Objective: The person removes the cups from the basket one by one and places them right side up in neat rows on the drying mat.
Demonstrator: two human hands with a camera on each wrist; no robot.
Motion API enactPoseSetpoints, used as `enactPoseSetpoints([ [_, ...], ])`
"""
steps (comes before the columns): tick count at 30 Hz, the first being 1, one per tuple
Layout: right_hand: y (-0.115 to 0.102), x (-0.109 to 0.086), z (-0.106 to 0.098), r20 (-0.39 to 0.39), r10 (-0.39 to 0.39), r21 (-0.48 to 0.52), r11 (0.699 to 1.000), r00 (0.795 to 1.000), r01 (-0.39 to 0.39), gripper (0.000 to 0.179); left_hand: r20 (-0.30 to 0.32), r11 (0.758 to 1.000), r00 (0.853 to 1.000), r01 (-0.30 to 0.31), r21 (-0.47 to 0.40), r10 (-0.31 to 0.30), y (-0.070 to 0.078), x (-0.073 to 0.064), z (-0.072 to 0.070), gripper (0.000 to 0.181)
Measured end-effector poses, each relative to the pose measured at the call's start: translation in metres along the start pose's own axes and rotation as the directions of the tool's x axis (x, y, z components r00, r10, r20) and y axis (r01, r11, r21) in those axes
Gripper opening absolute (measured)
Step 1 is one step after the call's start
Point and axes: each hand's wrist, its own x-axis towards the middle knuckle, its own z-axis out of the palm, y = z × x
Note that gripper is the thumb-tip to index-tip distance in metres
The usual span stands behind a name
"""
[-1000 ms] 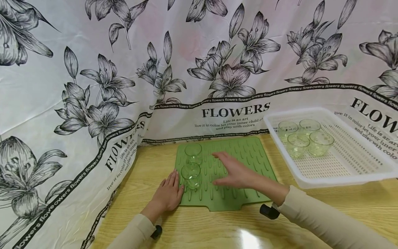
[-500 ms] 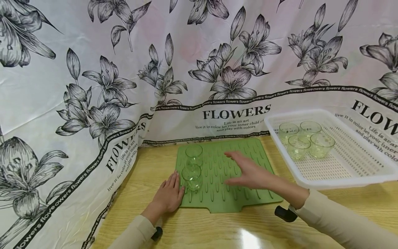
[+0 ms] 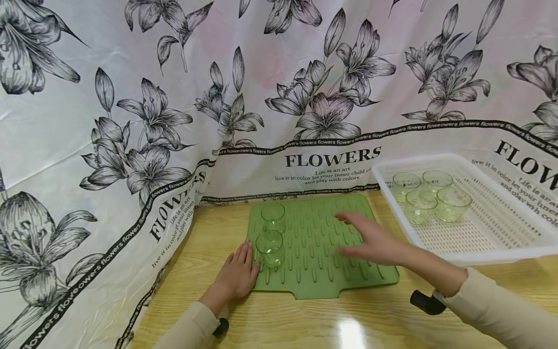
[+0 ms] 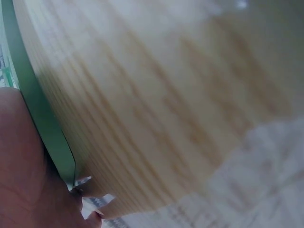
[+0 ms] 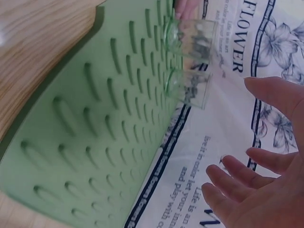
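Two clear greenish drinking glasses, one nearer [image 3: 270,252] and one farther [image 3: 273,217], stand in a column along the left side of a green ridged drying mat [image 3: 317,288]. My left hand [image 3: 237,274] rests flat beside the mat's left edge, its fingertips by the nearer glass. In the left wrist view, part of that hand [image 4: 21,156] lies against the mat's side. Over the mat's right part hovers my right hand [image 3: 377,241], thumb and fingers spread, holding nothing. The right wrist view shows its fingers [image 5: 232,183] apart from both glasses.
A white perforated plastic basket [image 3: 492,258] stands right of the mat, with several similar glasses [image 3: 420,207] grouped in its left half. Behind the wooden table [image 3: 279,322] hangs a flower-printed cloth [image 3: 244,174], which also runs along the left side.
My right hand has moved right, away from the two glasses and across the mat, with its fingers still spread. The left hand and the glasses have stayed in place.
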Motion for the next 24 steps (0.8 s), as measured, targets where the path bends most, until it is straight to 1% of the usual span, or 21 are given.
enactPoseSetpoints([
  [5, 0.004, -0.007, -0.009, -0.001, 0.017, -0.013, 1.000, 1.000, -0.017, 0.073, 0.000, 1.000, 1.000, 0.003, -0.004, -0.003, -0.001, 0.001, -0.001, 0.067],
  [8, 0.006, -0.010, -0.014, 0.001, 0.027, -0.028, 0.999, 1.000, -0.027, 0.074, -0.005, 1.000, 1.000, 0.007, -0.007, -0.007, -0.002, 0.000, -0.001, 0.067],
  [11, 0.008, -0.013, -0.018, -0.001, 0.032, -0.048, 0.998, 0.999, -0.032, 0.075, 0.009, 1.000, 1.000, 0.012, 0.004, -0.012, -0.001, -0.001, -0.001, 0.066],
  [14, 0.011, -0.017, -0.023, -0.008, 0.025, -0.061, 0.998, 1.000, -0.026, 0.071, 0.009, 1.000, 1.000, 0.006, -0.006, -0.006, 0.000, -0.001, -0.003, 0.066],
  [19, 0.020, -0.025, -0.031, -0.025, 0.000, -0.087, 0.996, 1.000, -0.002, 0.063, 0.008, 1.000, 1.000, -0.001, 0.004, 0.001, 0.002, -0.001, -0.005, 0.065],
  [24, 0.029, -0.032, -0.039, -0.049, -0.003, -0.105, 0.994, 0.999, -0.003, 0.059, -0.004, 1.000, 1.000, -0.002, 0.005, 0.002, -0.001, 0.000, -0.002, 0.066],
])
